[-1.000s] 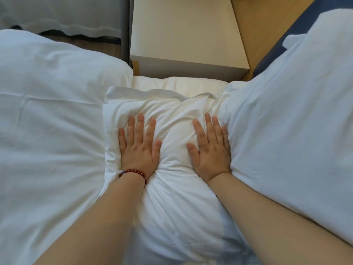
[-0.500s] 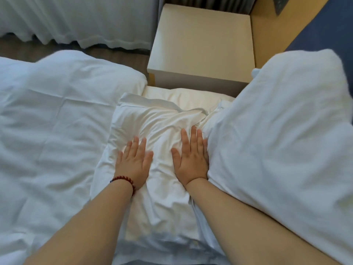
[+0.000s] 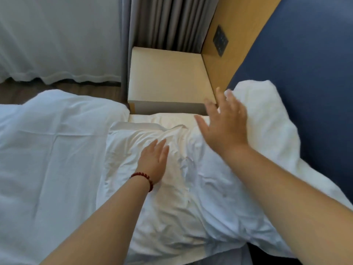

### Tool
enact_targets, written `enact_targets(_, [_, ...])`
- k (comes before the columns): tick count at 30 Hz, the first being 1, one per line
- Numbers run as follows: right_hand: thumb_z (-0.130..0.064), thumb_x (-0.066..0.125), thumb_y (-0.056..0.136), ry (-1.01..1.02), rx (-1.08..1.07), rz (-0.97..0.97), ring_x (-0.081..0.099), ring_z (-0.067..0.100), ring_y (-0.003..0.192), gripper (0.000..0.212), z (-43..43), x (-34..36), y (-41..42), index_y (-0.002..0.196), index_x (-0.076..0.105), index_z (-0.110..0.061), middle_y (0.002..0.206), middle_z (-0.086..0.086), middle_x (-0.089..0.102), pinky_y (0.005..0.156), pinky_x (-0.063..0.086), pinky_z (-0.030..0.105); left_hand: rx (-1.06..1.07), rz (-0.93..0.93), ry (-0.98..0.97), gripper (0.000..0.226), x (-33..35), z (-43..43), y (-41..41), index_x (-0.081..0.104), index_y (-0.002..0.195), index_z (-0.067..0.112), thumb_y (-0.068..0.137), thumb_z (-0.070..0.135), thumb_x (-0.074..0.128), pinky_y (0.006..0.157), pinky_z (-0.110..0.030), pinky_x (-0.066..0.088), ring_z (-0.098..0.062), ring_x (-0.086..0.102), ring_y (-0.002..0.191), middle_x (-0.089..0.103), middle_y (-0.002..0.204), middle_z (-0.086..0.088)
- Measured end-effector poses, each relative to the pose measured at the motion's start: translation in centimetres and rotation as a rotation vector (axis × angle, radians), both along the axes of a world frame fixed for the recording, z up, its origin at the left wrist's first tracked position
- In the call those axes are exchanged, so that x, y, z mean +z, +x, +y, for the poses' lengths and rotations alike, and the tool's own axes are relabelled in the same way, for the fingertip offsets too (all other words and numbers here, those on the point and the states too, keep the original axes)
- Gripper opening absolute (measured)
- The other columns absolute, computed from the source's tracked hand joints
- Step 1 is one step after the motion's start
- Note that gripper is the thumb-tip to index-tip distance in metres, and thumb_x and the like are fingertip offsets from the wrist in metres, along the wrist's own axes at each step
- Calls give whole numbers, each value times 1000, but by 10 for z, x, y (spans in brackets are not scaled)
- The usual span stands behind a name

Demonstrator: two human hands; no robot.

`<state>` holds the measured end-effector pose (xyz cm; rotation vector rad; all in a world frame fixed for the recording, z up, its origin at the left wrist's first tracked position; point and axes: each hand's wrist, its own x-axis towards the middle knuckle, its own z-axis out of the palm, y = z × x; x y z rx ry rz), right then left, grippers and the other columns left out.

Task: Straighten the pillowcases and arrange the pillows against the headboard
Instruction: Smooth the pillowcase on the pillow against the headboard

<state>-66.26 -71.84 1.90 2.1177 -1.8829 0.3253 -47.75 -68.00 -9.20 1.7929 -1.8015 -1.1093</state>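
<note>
2 hands (image 3: 152,163), 2 pillows (image 3: 181,203).

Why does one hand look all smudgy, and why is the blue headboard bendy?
Head view: the right hand is smeared by motion blur, worst at the fingertips. Head view: the left hand, flat on the pillow, looks sharper. Head view: the wide-angle lens curves the edge of the blue headboard; light is soft, no glare.
</note>
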Motion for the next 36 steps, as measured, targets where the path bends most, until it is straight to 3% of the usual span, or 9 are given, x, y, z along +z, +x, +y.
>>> enact_targets(3, [-63, 37, 93, 110, -290, 120, 16, 37, 146, 62, -21, 42, -49, 145, 37, -29, 159, 14, 22, 116, 10, 51, -79, 156, -139, 49, 50, -15, -34, 33, 151, 21, 106, 37, 23, 118, -27, 10, -15, 23, 146, 30, 159, 0])
enact_targets(7, [-65, 45, 89, 212, -456, 10, 44, 34, 122, 79, -12, 56, -89, 152, 22, -24, 137, 13, 47, 105, 29, 46, -77, 310, -214, 48, 102, -35, -69, 34, 151, 22, 105, 38, 35, 117, -32, 24, -15, 30, 144, 36, 155, 2])
enact_targets(14, [-42, 65, 90, 81, -279, -806, 44, 21, 133, 73, 38, 59, -106, 151, 32, -19, 147, 1, 47, 97, 33, 23, -144, 457, -131, 54, 150, -77, -133, 30, 153, 25, 103, 41, 42, 111, -27, 29, -15, 39, 138, 37, 154, 1])
enact_targets(17, [-43, 63, 91, 32, -320, -999, 52, 9, 122, 57, 47, 70, -111, 141, 51, -19, 132, -7, 60, 94, 34, 16, -148, 505, 52, 59, 160, -96, -153, 33, 152, 27, 99, 50, 45, 119, -37, 26, -16, 37, 140, 38, 154, 6])
enact_targets(20, [-34, 66, 90, -20, -339, -1093, 60, -1, 79, 38, 44, 76, -114, 125, 64, -19, 84, -14, 65, 73, 46, 14, -229, 419, 201, 55, 162, -102, -162, 66, 125, 25, 87, 64, 55, 105, -42, 46, -20, 62, 115, 67, 124, 4])
enact_targets(24, [-20, 66, 90, -237, -316, -1272, 63, -7, 84, 11, 45, 75, -107, 96, 71, -27, 88, -21, 68, 79, 51, 16, -201, 464, 269, 40, 156, -102, -152, 74, 94, 10, 86, 49, 68, 99, -38, 51, -26, 67, 99, 73, 101, -9])
enact_targets(29, [-18, 63, 92, -382, -331, -1266, 64, 7, 90, 10, 46, 76, -101, 97, 69, -23, 94, -10, 69, 84, 53, 27, -153, 711, 303, 12, 157, -100, -128, 66, 83, 15, 94, 19, 63, 95, -28, 49, -11, 60, 87, 67, 81, 5])
enact_targets(33, [-37, 67, 89, -94, -343, -1239, 63, 8, 83, 39, 36, 91, -108, 122, 62, -17, 86, -8, 68, 86, 52, 34, -81, 813, 201, 11, 171, -103, -132, 63, 86, 13, 91, 21, 68, 105, -41, 47, -26, 60, 100, 65, 98, -11])
enact_targets(36, [-38, 71, 84, 0, -330, -1193, 50, 9, 57, 30, 27, 101, -117, 82, 67, -8, 61, -7, 57, 61, 48, 28, -51, 762, 115, 15, 176, -109, -133, 65, 83, 15, 80, 22, 78, 105, -47, 47, -30, 61, 97, 65, 97, -12])
